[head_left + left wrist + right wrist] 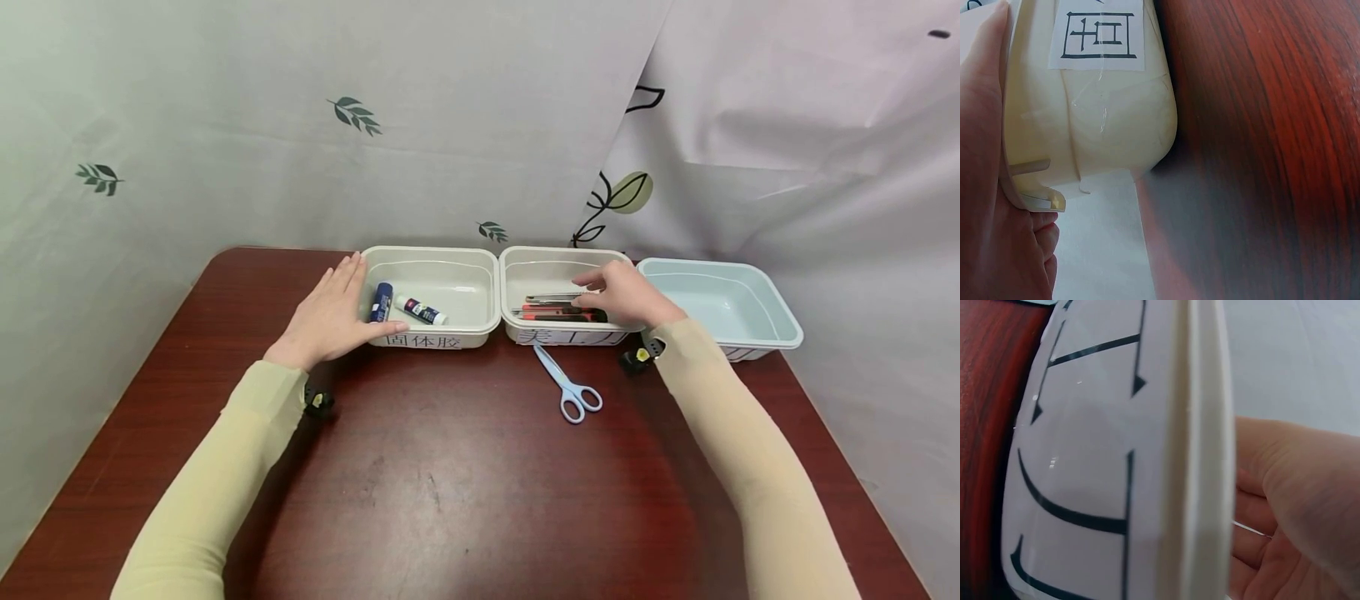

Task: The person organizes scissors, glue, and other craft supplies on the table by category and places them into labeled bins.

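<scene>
My left hand (pixel 330 312) rests on the left end of a cream bin (pixel 491 329), fingers straight along its side and thumb over the front rim. Inside lie two glue sticks, one dark blue (pixel 382 302) and one with a white cap (pixel 421 310). My right hand (pixel 618 293) reaches into the middle cream bin (pixel 513 258). Its thumb and fingertips are at the end of a silver utility knife (pixel 551 297), above several red and black utility knives (pixel 555 313). Whether they pinch it is unclear. In the right wrist view the bin's rim (pixel 1207 450) hides the fingertips.
Light blue scissors (pixel 570 387) lie on the dark red wooden table (pixel 450 492) before the middle bin. At the right stands a light blue bin (pixel 738 300), partly behind my right wrist. Paper labels (pixel 423 341) mark the bins' fronts. A pale curtain (pixel 262 125) hangs behind.
</scene>
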